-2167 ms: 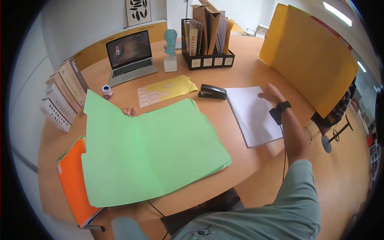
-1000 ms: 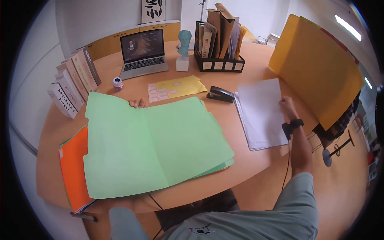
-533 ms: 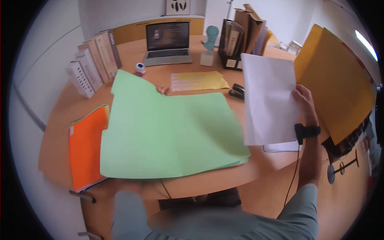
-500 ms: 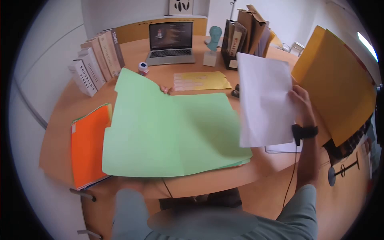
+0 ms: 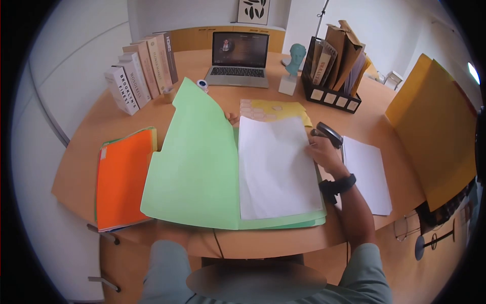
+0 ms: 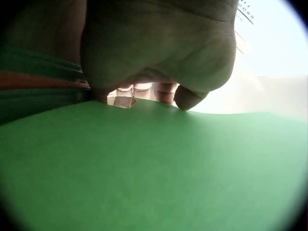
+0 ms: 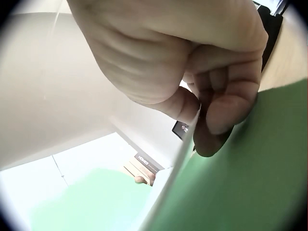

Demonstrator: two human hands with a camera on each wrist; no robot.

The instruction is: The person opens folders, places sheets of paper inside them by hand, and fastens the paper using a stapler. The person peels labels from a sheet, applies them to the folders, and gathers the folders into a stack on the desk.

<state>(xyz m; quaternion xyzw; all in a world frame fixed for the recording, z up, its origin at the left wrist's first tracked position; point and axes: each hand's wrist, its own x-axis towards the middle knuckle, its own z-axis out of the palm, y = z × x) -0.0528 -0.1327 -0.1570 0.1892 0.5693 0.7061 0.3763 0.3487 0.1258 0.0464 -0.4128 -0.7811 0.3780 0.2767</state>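
A green file folder lies spread at the table's front, its left flap raised at a slant. My left hand holds this flap at its upper edge, mostly hidden behind it; the left wrist view shows the palm close over the green card. White paper covers most of the folder's right half. My right hand pinches the paper's right edge between thumb and fingers, also seen in the right wrist view, where the paper stands edge-on over the green card.
Right of the folder lie more white sheets, beside a black stapler. Orange folders overhang the front left edge. A yellow envelope, laptop, books, bust and black file holder stand or lie behind.
My right hand has lifted paper from the stack on the right and carried it left over the folder's right half. The left flap stands more raised. The head view has turned right.
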